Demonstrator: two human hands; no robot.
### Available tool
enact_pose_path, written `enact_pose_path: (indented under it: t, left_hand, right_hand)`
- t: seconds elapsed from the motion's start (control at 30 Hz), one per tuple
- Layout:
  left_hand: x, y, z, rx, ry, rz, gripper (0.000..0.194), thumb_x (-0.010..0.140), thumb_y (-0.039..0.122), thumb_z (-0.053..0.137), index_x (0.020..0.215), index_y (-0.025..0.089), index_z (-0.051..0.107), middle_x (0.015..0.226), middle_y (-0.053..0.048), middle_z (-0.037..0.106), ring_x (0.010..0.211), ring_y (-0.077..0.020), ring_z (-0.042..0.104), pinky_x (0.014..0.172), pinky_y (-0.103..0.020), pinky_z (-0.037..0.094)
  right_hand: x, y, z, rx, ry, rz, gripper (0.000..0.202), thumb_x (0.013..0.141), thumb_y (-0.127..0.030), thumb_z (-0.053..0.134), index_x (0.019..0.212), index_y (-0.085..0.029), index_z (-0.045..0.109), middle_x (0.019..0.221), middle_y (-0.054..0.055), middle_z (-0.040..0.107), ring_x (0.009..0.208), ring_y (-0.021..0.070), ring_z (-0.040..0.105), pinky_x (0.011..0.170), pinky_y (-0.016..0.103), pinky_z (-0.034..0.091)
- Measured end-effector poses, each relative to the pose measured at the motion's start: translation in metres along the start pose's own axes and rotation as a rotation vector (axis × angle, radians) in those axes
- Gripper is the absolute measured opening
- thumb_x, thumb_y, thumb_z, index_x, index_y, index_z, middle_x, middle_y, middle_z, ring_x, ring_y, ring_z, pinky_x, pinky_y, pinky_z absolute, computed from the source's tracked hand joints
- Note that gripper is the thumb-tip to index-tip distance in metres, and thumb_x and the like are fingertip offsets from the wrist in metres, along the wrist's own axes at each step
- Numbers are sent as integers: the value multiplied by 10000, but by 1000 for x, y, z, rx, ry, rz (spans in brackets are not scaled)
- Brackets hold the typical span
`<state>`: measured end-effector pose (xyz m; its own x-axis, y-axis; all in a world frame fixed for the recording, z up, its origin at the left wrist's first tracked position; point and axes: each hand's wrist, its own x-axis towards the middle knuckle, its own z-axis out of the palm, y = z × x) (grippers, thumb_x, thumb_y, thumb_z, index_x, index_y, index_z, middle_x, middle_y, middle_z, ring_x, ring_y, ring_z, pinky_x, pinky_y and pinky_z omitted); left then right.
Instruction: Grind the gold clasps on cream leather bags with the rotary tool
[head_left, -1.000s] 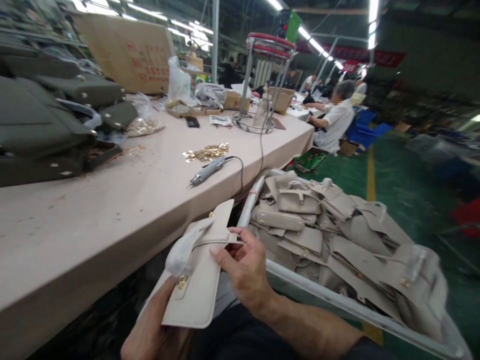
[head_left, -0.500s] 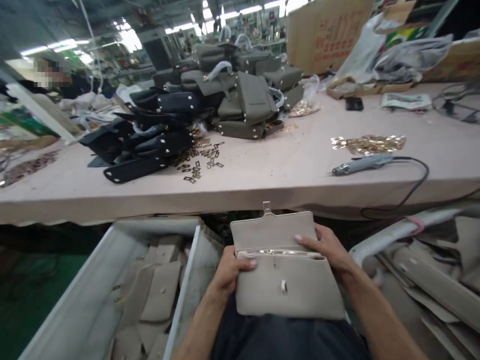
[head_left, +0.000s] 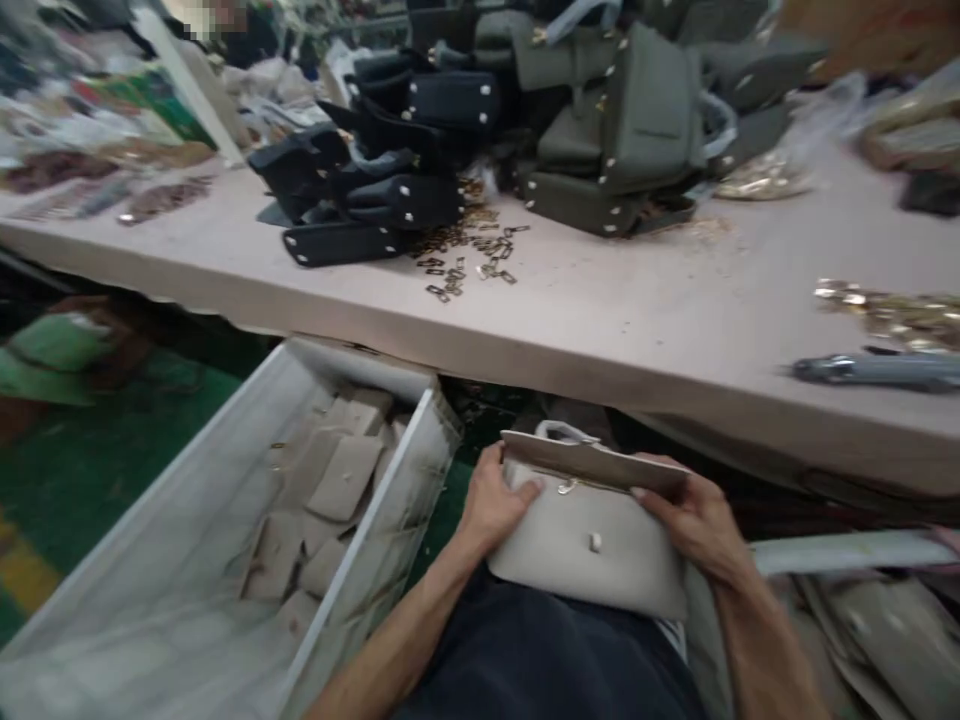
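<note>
A light grey-beige bag [head_left: 577, 545] rests on my lap, its flap tilted up at the top edge and a small metal turn-lock on its front. My left hand [head_left: 499, 500] grips the upper left corner, thumb on the front panel. On the other side, my right hand [head_left: 694, 510] holds the upper right corner between thumb and fingers. A zipper pull shows in the opening below the flap. The fingers behind the bag are mostly hidden.
A white bin [head_left: 424, 440] with several beige bags stands at the left. Along the table [head_left: 600, 330] are dark bags [head_left: 337, 245], olive bags [head_left: 649, 120], loose metal clasps [head_left: 450, 280] and a grey electric screwdriver [head_left: 877, 370]. More beige pieces lie at the lower right.
The view has swung left and down. The bag's flap, laid back and showing its inner face before, is now folded partly forward; both hands still hold the bag.
</note>
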<state>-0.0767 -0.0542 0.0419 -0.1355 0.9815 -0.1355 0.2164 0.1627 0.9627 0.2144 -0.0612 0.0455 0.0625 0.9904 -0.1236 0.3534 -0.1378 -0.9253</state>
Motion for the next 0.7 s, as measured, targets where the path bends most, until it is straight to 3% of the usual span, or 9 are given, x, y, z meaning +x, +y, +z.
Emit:
enact_pose_path:
  t: [0.07,0.13,0.17,0.23,0.3,0.37,0.43,0.5,0.7]
  left_hand:
    - [4,15,-10,95,177,184,522,758,293,810,1249,163,690,1325,-169,660,1250,-310,610,1069,-424,488]
    - [11,35,-10,62,239,228,439,858,333,734,1258,161,684,1167,-143,718,1067,-258,686,947,-371,548]
    - [15,45,-7,-3,195,183,426,890,370,709,1254,152,682,1022,-119,745,892,-220,710,816,-329,575]
    - [25,62,5,-183,-12,-12,482,898,474,699,1224,120,684,763,-68,733,578,-155,644,547,-249,519]
    - [36,73,22,-346,-279,-242,573,858,576,710,1155,86,701,672,-78,727,455,-138,595,421,-213,442]
    - [46,77,41,-448,-434,-407,598,802,611,745,1052,68,723,676,-121,744,447,-150,618,405,-211,451]
    - [49,74,57,-500,-450,-465,564,726,565,820,969,61,745,697,-145,757,474,-159,645,430,-218,488]
    - [44,65,69,-535,-393,-456,525,634,478,893,917,53,772,704,-146,761,502,-162,654,453,-226,510]
    - [40,8,91,-578,-291,-476,565,485,441,987,882,74,823,623,-103,734,453,-209,638,434,-307,533]
  right_hand:
    - [6,4,3,3,-22,-39,413,785,-464,751,1129,-236,749,1142,84,748,1106,313,671,990,450,514]
    - [7,9,2,-1,-16,-53,342,838,-416,717,1120,-227,753,1116,72,744,1083,287,660,984,406,494]
    - [6,10,2,0,-15,-54,312,855,-397,705,1111,-224,755,1092,66,743,1059,275,660,969,388,489]
    - [5,12,3,15,-22,-46,280,869,-371,695,1099,-223,755,1056,54,740,1015,258,659,927,361,486]
    - [6,12,8,35,-23,-42,282,869,-354,690,1110,-221,750,1051,50,739,999,249,655,909,347,481]
    - [9,13,13,37,-6,-52,294,862,-334,683,1121,-209,746,1069,57,738,1020,251,649,928,350,471]
    - [10,14,16,16,11,-58,288,858,-297,658,1113,-197,746,1057,59,737,1019,246,643,935,349,465]
    - [9,13,15,-5,18,-39,285,838,-232,624,1091,-193,750,1005,47,735,967,225,642,890,328,473]
    - [10,0,-16,-69,-48,58,497,699,-110,674,1184,-195,741,1038,50,753,944,214,686,844,309,525]
